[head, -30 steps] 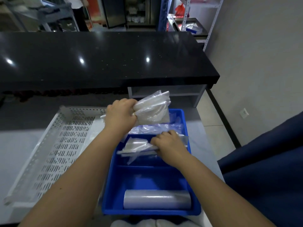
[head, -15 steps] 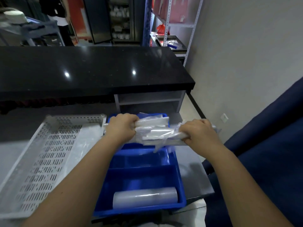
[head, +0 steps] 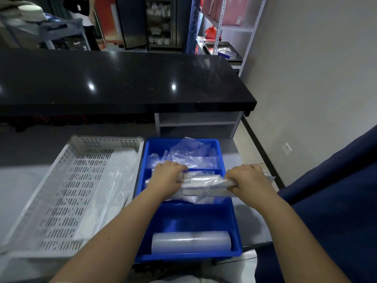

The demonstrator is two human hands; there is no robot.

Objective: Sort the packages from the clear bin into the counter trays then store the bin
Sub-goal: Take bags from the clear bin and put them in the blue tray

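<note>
My left hand (head: 166, 177) and my right hand (head: 247, 179) each grip one end of a bundle of clear plastic packages (head: 204, 184), held level over the middle compartment of the blue divided tray (head: 229, 211). The far compartment holds loose clear bags (head: 189, 156). A clear plastic roll (head: 190, 242) lies in the near compartment. To the left stands a white perforated tray (head: 61, 193) with a clear plastic sheet (head: 114, 186) along its right side. No clear bin is in view.
Both trays rest on a grey counter (head: 16, 180). Behind it runs a raised black countertop (head: 122, 82). A dark blue surface (head: 330, 201) fills the right side. Metal shelving (head: 230, 31) stands at the back by the wall.
My right hand lifted packages from the blue tray and joined them to my left hand's bundle. Both hands then lowered the bundle toward the tray's middle compartment.
</note>
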